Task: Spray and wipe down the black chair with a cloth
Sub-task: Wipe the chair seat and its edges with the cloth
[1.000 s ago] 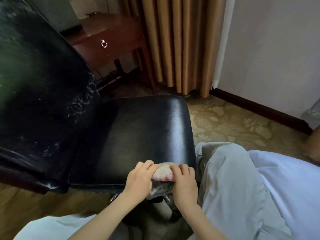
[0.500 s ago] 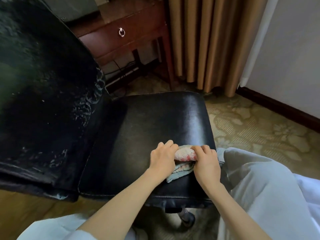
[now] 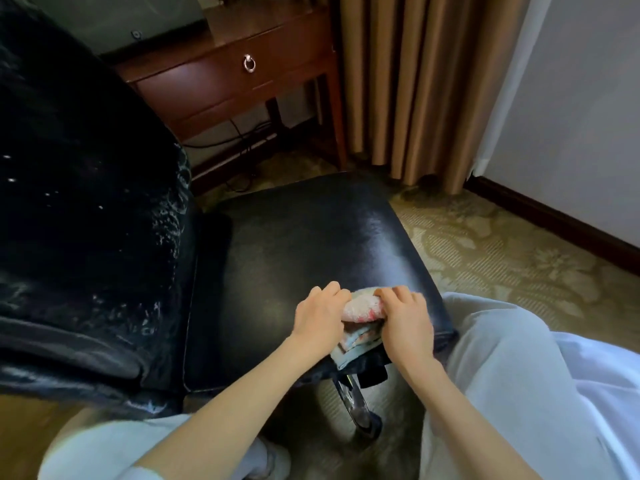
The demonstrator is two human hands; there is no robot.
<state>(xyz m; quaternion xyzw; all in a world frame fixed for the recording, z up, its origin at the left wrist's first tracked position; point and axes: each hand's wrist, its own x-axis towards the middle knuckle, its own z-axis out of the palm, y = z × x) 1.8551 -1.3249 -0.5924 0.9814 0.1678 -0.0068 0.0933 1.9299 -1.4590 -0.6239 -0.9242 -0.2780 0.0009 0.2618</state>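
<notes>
Chair [image 3: 311, 244] stands right in front of you, its black seat facing up and its backrest [image 3: 86, 202] rising at your left, flecked with pale specks and streaks near its edge. Your cloth [image 3: 362, 308] lies bunched on the seat's near right corner, pink and white on top, with a bluish fold hanging over the front edge. You hold it with 2 hands: your left hand [image 3: 320, 317] curls its fingers over the cloth's left end, and your right hand [image 3: 407, 320] curls over the right end. Your knee [image 3: 502, 358], in pale trousers, sits just beside the seat's right edge. Below the seat a chrome leg [image 3: 353, 400] shows. Behind the chair stands a dark wooden desk [image 3: 207, 88] with 1 ring pull [image 3: 249, 63] on its drawer, tan curtains [image 3: 415, 81] beside it, and patterned carpet [image 3: 502, 254] underfoot.
</notes>
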